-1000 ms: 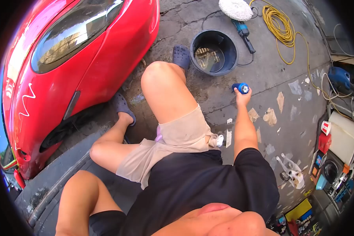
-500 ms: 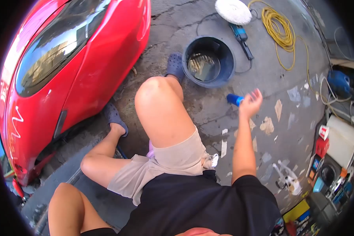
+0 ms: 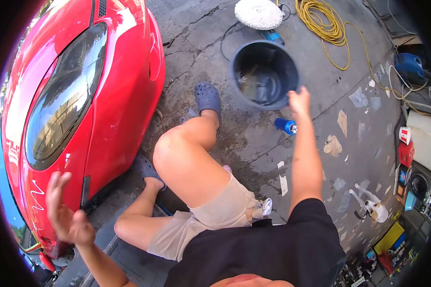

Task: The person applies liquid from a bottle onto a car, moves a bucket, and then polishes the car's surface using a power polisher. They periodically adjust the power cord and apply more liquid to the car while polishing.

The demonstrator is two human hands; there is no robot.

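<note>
My right hand (image 3: 299,101) is closed on the near right rim of a dark bucket (image 3: 237,88). Shallow murky liquid shows at the bucket's bottom, and its rim is tilted. Just below the bucket, close to my right wrist, a blue can (image 3: 283,125) with a pale end is on the concrete. At the lower left my left hand (image 3: 69,210) is raised in the air with its fingers apart, holding nothing. Behind that hand is a red car (image 3: 115,95) with a dark, glossy headlight (image 3: 67,100).
Beyond the bucket lies a polisher with a white fluffy pad (image 3: 258,13), partly hidden. A coiled yellow hose or cord (image 3: 323,26) is at the upper right. A white dog (image 3: 376,209) lies at the right, near piled tools and boxes (image 3: 407,153). Cracked concrete (image 3: 191,43) runs underneath.
My right hand has gone from beside the blue can to the bucket's rim, and the bucket has shifted and tilted. My left hand has come up into view. The dog's head has turned.
</note>
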